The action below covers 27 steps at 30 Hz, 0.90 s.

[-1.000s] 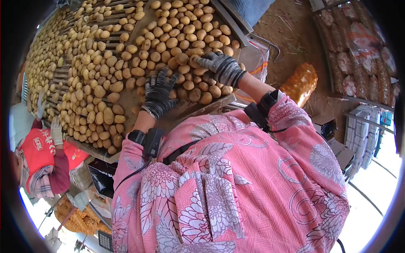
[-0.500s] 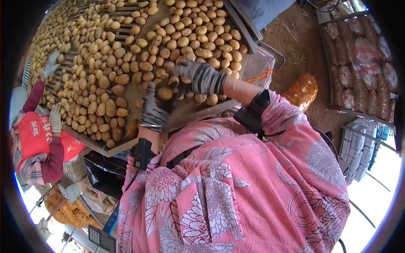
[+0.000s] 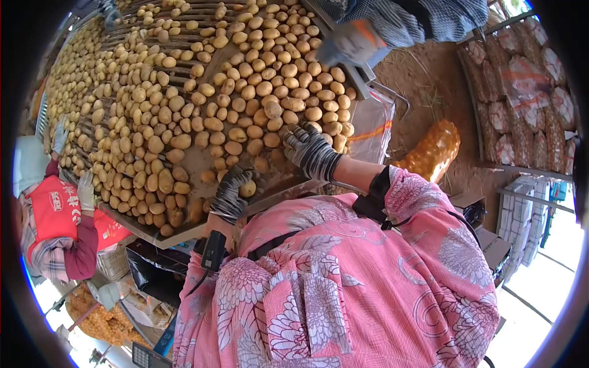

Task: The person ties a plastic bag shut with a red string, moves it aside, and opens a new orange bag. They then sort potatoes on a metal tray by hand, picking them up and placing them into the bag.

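Observation:
Near the front edge of the metal sorting table [image 3: 270,199], my left hand [image 3: 229,195], in a grey-and-black striped glove, is closed around a potato [image 3: 247,189] that shows at its right side. My right hand [image 3: 311,152], gloved the same way, lies palm down against the potatoes [image 3: 270,110] by the right part of that edge. Its fingers are spread, and what lies under the palm is hidden. Between the two hands a few potatoes sit on the bare metal.
At the left a co-worker in a red apron [image 3: 55,208] reaches over the potatoes. Another person's gloved hand [image 3: 353,43] extends over the table's far right corner. A filled orange net sack [image 3: 432,150] lies on the ground, and stacked sacks [image 3: 521,92] stand at the far right.
My left hand has moved down towards the front edge and closed on a potato. My right hand has moved down and right. Another person's hand has come in at the top right.

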Tool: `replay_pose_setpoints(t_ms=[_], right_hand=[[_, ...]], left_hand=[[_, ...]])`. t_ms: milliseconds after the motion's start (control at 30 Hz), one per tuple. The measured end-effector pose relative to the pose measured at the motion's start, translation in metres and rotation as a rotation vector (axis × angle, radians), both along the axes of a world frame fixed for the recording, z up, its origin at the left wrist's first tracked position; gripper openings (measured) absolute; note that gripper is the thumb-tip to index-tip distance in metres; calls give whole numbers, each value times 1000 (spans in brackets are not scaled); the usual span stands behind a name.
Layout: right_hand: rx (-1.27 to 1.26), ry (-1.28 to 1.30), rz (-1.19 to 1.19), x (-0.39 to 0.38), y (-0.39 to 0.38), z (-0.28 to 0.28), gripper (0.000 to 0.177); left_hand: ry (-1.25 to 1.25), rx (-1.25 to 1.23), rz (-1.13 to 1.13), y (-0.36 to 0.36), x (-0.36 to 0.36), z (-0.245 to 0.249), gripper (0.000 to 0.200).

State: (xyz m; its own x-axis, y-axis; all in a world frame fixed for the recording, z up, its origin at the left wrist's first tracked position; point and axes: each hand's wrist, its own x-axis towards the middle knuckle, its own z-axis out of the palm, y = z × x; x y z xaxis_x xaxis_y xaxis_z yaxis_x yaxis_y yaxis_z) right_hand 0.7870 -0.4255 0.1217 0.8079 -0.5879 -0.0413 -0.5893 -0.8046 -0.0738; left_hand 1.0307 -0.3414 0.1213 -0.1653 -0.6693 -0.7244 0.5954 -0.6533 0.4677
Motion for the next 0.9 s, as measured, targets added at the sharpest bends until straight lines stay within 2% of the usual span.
replay_pose_setpoints(t_ms=[33, 67, 100, 167, 200, 267, 300, 367, 400, 433, 500, 533, 600, 667, 700, 733, 800, 867, 900], right_hand=[[-62, 12, 63, 2, -1, -10, 50], [85, 33, 49, 1, -7, 12, 51], [62, -77, -38, -1, -12, 12, 50], [243, -177, -237, -1, -17, 27, 52], [243, -175, -220, 6, -19, 32, 52], [450, -412, -136, 25, -22, 38, 53], [449, -410, -122, 32, -27, 40, 53], [346, -466, 6, 50, -43, 39, 51], [339, -566, -52, 55, -54, 41, 50], [312, -342, -148, 56, -68, 46, 55], [78, -251, -124, 63, -82, 28, 59], [102, -153, -119, 62, -83, 21, 60], [103, -54, -115, 58, -79, 14, 59], [124, -167, -151, 44, -72, -2, 56], [116, -212, -153, 34, -69, -7, 55], [82, -204, -146, 28, -63, -3, 54], [76, -174, -155, 19, -56, 1, 51], [82, -128, -191, 19, -52, 0, 51], [97, -104, -241, 17, -48, 4, 51]], left_hand=[[-22, -63, -34, 0, -2, 0, 21], [56, -119, -61, -1, -2, 13, 28], [53, -124, -51, -3, -3, 19, 28], [-20, -340, -116, -5, -11, 27, 33], [-23, -341, -100, -5, -18, 30, 33], [-452, -606, -197, -10, -31, 36, 41], [-458, -606, -183, -11, -30, 30, 41], [-168, -355, -47, -5, -17, 10, 45], [-114, -343, -63, 1, -5, 8, 36], [-125, -332, -35, 11, 9, 6, 36], [138, -121, 134, 34, 34, -2, 29], [138, -113, 158, 50, 46, -5, 29], [-661, -433, 122, 92, 76, -5, 27], [-26, -329, 433, 139, 117, 25, 28], [-142, -167, 730, 157, 119, 45, 21], [-61, -151, 885, 187, 137, 40, 18], [-5, -145, 970, 252, 183, 21, 29], [-108, -9, 1021, 305, 222, 4, 33], [-226, 5, 1020, 354, 259, -37, 34]])
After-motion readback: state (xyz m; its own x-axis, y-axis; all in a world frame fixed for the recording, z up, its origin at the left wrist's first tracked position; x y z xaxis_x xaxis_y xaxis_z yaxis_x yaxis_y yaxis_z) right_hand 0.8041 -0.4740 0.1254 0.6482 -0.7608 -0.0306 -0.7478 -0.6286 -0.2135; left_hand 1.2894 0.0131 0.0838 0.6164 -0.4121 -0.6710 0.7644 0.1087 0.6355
